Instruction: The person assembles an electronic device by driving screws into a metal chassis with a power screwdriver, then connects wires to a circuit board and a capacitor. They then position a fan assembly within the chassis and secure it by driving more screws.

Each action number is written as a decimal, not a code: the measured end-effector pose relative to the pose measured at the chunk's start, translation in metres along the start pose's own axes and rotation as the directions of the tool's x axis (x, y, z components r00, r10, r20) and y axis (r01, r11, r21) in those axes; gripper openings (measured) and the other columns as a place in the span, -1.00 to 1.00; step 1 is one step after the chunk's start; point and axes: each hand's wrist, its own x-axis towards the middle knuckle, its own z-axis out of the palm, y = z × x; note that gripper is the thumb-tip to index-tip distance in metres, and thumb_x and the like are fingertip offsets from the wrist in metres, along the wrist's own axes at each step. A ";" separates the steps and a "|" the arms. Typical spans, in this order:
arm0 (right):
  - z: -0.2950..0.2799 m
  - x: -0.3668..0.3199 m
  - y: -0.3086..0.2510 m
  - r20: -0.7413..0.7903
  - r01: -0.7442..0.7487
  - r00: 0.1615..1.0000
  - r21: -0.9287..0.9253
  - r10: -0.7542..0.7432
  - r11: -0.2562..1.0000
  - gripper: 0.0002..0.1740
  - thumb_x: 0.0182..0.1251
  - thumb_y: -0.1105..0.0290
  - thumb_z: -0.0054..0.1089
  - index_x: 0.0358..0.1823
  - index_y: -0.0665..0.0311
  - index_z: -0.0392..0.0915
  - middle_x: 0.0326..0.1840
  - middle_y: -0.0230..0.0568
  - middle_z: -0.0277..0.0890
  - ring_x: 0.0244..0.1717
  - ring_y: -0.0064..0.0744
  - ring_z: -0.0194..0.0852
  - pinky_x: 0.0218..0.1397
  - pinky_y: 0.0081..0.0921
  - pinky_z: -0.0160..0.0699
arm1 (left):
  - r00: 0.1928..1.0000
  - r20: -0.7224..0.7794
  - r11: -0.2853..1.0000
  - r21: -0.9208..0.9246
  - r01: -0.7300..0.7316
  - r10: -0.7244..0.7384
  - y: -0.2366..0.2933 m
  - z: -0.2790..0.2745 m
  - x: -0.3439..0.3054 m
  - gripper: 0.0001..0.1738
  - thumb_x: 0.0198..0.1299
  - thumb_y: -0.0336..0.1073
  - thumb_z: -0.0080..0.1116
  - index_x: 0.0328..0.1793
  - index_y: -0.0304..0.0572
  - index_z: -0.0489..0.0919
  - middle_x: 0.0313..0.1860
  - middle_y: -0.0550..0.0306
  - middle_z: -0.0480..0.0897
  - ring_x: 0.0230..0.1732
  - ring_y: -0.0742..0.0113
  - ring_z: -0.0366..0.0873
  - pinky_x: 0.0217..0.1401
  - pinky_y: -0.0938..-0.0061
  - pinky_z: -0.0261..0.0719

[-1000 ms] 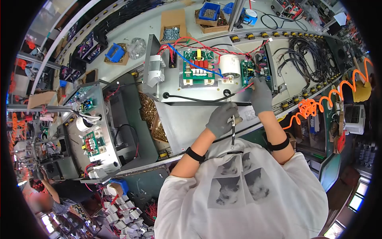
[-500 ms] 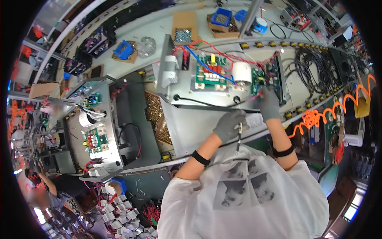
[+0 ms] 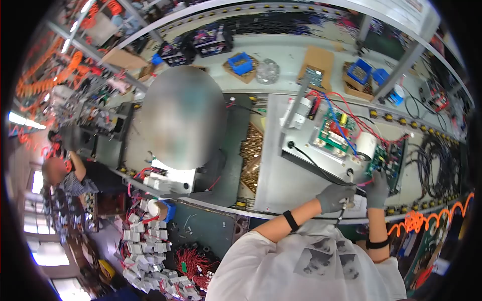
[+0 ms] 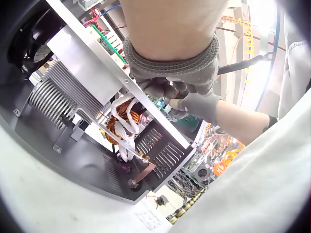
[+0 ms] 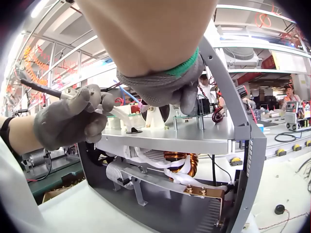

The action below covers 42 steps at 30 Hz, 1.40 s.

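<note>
In the head view, my gloved left hand (image 3: 335, 198) is at the front edge of an opened metal chassis (image 3: 321, 163). It grips a black cable with a ring terminal (image 5: 30, 81); a white-sleeved length (image 5: 121, 116) runs from the fingers to the chassis deck. My gloved right hand (image 3: 376, 191) reaches over the deck's right end, beside a small green circuit board (image 3: 377, 159). Its fingertips pinch the pink-sleeved end (image 3: 365, 182) of a second black cable (image 3: 314, 163), partly hidden by the fingers. Left of that board stand a white cylinder (image 3: 366, 146) and a larger green board (image 3: 331, 136).
Below the deck sit a copper coil (image 4: 124, 121) and a finned heat sink (image 4: 68, 90). Black cables (image 3: 432, 163) lie coiled right of the chassis. Brass parts fill a box (image 3: 251, 155) to its left. An orange coiled hose (image 3: 416, 220) hangs at the right.
The head view has swung left, so the chassis and both hands appear farther right and lower. My left hand now lies closer to the right one. Both keep their cables.
</note>
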 end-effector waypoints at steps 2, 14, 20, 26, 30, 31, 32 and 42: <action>0.003 -0.002 0.006 -0.028 0.043 0.999 0.031 -0.042 0.999 -0.65 -0.07 0.41 0.23 -0.16 0.11 0.47 -0.12 -0.02 0.44 -0.23 0.12 0.50 -0.26 -0.11 0.51 | 0.996 0.059 0.998 0.007 0.064 -0.064 -0.013 0.010 -0.007 -0.75 -0.06 -0.20 0.30 -0.34 -0.10 0.50 -0.23 0.03 0.54 -0.21 -0.01 0.52 -0.19 0.22 0.50; 0.020 0.002 0.021 -0.048 -0.010 0.999 0.026 0.012 1.000 -0.59 -0.29 0.40 0.39 -0.27 0.23 0.52 -0.33 -0.12 0.46 -0.30 -0.04 0.47 -0.27 -0.28 0.46 | 0.999 0.031 1.000 0.002 0.007 -0.007 0.000 -0.007 0.004 -0.72 -0.07 -0.16 0.28 -0.43 -0.12 0.44 -0.34 0.02 0.51 -0.28 -0.05 0.50 -0.25 0.16 0.46; -0.016 0.012 -0.013 0.088 -0.078 0.993 0.000 0.078 0.997 -0.81 -0.05 0.52 0.11 -0.32 0.30 0.47 -0.40 -0.10 0.41 -0.36 -0.07 0.41 -0.27 -0.28 0.37 | 0.992 0.102 0.997 -0.002 0.071 -0.071 -0.013 0.005 0.002 -0.75 -0.12 -0.22 0.30 -0.43 -0.10 0.45 -0.31 0.02 0.53 -0.23 -0.04 0.50 -0.26 0.16 0.45; 0.001 0.009 0.020 0.144 -0.086 0.986 0.022 0.082 0.996 -0.67 -0.09 0.44 0.22 -0.20 0.28 0.48 -0.23 -0.04 0.46 -0.23 0.02 0.46 -0.22 -0.18 0.42 | 0.993 0.099 0.997 -0.038 0.066 -0.062 -0.018 0.009 0.002 -0.74 -0.11 -0.16 0.30 -0.52 -0.07 0.46 -0.33 0.04 0.53 -0.25 -0.02 0.50 -0.28 0.15 0.44; 0.011 0.007 0.019 0.120 -0.059 0.991 0.016 0.056 0.998 -0.66 -0.05 0.43 0.21 -0.16 0.31 0.48 -0.19 -0.02 0.45 -0.20 0.03 0.46 -0.19 -0.20 0.41 | 0.984 0.154 0.993 -0.057 0.104 -0.094 -0.014 0.004 0.005 -0.69 -0.06 -0.07 0.29 -0.54 -0.04 0.44 -0.42 0.07 0.49 -0.33 0.01 0.49 -0.34 0.18 0.40; 0.010 0.005 0.016 0.107 -0.045 0.993 0.009 0.044 0.999 -0.63 -0.06 0.49 0.20 -0.13 0.34 0.49 -0.21 -0.03 0.45 -0.20 -0.01 0.45 -0.16 -0.26 0.41 | 0.984 0.150 0.993 -0.057 0.101 -0.091 -0.014 0.004 0.005 -0.69 -0.06 -0.07 0.29 -0.54 -0.04 0.44 -0.42 0.07 0.49 -0.33 0.01 0.49 -0.34 0.18 0.40; 0.009 0.004 0.015 0.086 -0.027 0.996 0.016 0.025 1.000 -0.60 -0.10 0.46 0.27 -0.13 0.36 0.49 -0.19 -0.03 0.45 -0.19 0.00 0.45 -0.16 -0.25 0.41 | 0.987 0.137 0.995 -0.033 0.093 -0.088 -0.015 0.004 0.004 -0.71 -0.07 -0.09 0.30 -0.54 -0.03 0.45 -0.43 0.07 0.50 -0.34 0.01 0.49 -0.34 0.19 0.41; 0.009 0.008 0.022 0.047 0.080 0.996 -0.021 -0.079 0.997 -0.82 0.06 0.55 0.06 -0.26 0.33 0.47 -0.16 -0.01 0.42 -0.20 0.05 0.43 -0.17 -0.22 0.41 | 0.996 0.058 0.997 -0.006 0.073 -0.073 0.004 -0.007 0.009 -0.84 -0.15 -0.29 0.26 -0.58 -0.01 0.47 -0.50 0.11 0.53 -0.38 0.04 0.52 -0.35 0.20 0.42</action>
